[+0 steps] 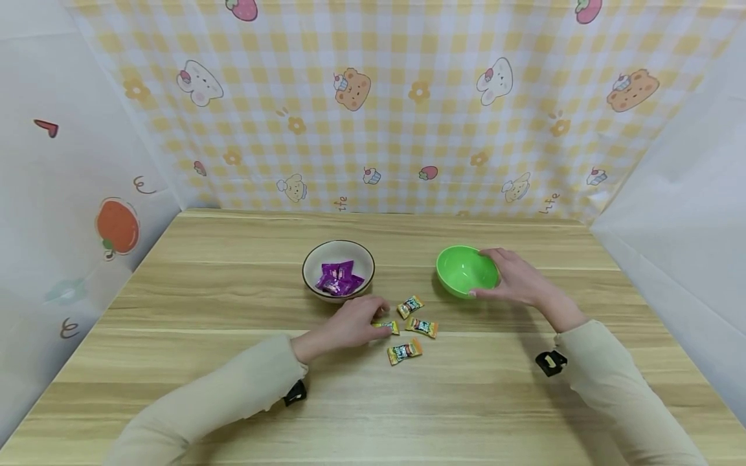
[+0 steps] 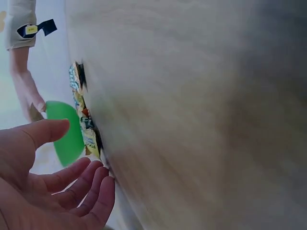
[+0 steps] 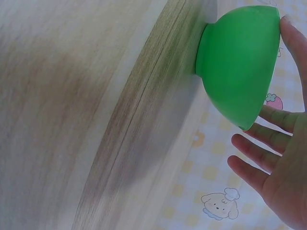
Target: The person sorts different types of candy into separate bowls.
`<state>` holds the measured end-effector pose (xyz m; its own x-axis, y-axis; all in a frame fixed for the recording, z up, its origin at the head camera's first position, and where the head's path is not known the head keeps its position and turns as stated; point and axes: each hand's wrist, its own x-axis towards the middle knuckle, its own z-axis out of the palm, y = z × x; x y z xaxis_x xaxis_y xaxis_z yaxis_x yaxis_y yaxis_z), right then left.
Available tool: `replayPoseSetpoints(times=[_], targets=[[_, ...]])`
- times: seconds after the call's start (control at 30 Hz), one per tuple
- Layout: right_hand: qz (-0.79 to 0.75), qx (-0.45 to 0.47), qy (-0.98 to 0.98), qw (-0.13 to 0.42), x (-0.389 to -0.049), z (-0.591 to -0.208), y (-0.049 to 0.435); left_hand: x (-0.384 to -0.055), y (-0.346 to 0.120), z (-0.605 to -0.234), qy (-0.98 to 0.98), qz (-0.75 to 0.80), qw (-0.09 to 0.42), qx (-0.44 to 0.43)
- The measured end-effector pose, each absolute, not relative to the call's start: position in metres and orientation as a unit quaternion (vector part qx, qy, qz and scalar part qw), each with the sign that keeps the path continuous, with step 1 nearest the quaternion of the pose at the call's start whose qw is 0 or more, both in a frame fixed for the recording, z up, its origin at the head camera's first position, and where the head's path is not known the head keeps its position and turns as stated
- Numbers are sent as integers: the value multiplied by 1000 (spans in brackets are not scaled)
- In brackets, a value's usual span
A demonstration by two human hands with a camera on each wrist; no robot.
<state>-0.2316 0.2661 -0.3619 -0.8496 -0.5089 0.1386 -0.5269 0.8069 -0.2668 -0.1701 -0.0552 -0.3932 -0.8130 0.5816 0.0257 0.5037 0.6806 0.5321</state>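
Observation:
My left hand [image 1: 348,323] reaches over a small yellow wrapped candy [image 1: 388,327], partly hidden under its fingers. In the left wrist view, thumb and fingers stand apart, with the candies just beyond the fingertips. Other yellow-orange wrapped candies lie close by: one farther back [image 1: 410,306], one to the right [image 1: 423,327] and one nearer [image 1: 405,351]. At the right, my right hand [image 1: 515,279] holds a green bowl [image 3: 240,62] by its rim, thumb at the near side and fingers at the far side. The bowl stands upright on the table and its inside shows no contents.
A cream bowl with a dark rim [image 1: 312,264] stands behind my left hand, holding several purple wrapped candies [image 1: 338,279]. Wood-grain tabletop [image 1: 245,259] extends around. A yellow checked cloth [image 1: 396,142] hangs along the back edge, with white sheets at both sides.

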Motion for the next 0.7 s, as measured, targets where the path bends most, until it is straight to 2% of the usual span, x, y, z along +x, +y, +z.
replayPoseSetpoints(times=[0.2, 0.47, 0.7], targets=[[148, 273, -950, 31, -231, -361, 265, -170, -51, -394, 913, 232, 59, 331], [147, 269, -951, 27, -232, -362, 265, -169, -51, -396, 909, 247, 64, 331], [147, 272, -951, 27, -232, -362, 265, -171, -50, -390, 879, 351, 116, 301]])
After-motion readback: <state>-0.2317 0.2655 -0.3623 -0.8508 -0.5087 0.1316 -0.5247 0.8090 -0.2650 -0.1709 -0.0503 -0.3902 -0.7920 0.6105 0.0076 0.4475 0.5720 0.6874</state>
